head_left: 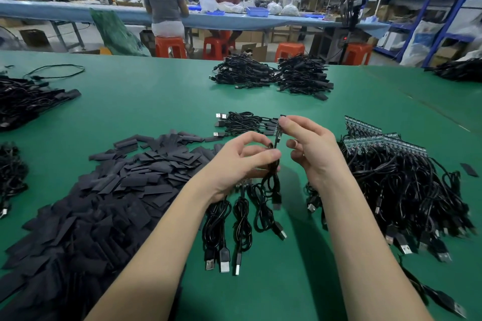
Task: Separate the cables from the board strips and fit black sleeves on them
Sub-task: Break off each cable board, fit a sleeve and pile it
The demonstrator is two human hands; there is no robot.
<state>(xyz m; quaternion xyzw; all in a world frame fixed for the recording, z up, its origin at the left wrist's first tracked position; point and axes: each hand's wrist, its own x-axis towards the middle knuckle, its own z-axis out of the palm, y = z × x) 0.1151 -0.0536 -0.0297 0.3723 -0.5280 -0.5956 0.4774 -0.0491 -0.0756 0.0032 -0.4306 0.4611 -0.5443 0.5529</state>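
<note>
Above the green table my right hand (pixel 310 147) pinches a small circuit board (pixel 278 130) at the end of a black USB cable (pixel 273 177). My left hand (pixel 241 161) grips that cable just below the board, thumb and forefinger curled round it. A big heap of flat black sleeves (pixel 109 190) lies at the left. At the right lies a pile of cables still joined to green board strips (pixel 386 143). A few sleeved cables (pixel 242 124) lie in a row just beyond my hands.
Three loose USB cables (pixel 229 232) lie under my left wrist. Two bundles of finished cables (pixel 273 75) sit farther back, more black cable heaps at the left edge (pixel 26 101) and far right (pixel 459 70). Two people sit at a blue bench behind.
</note>
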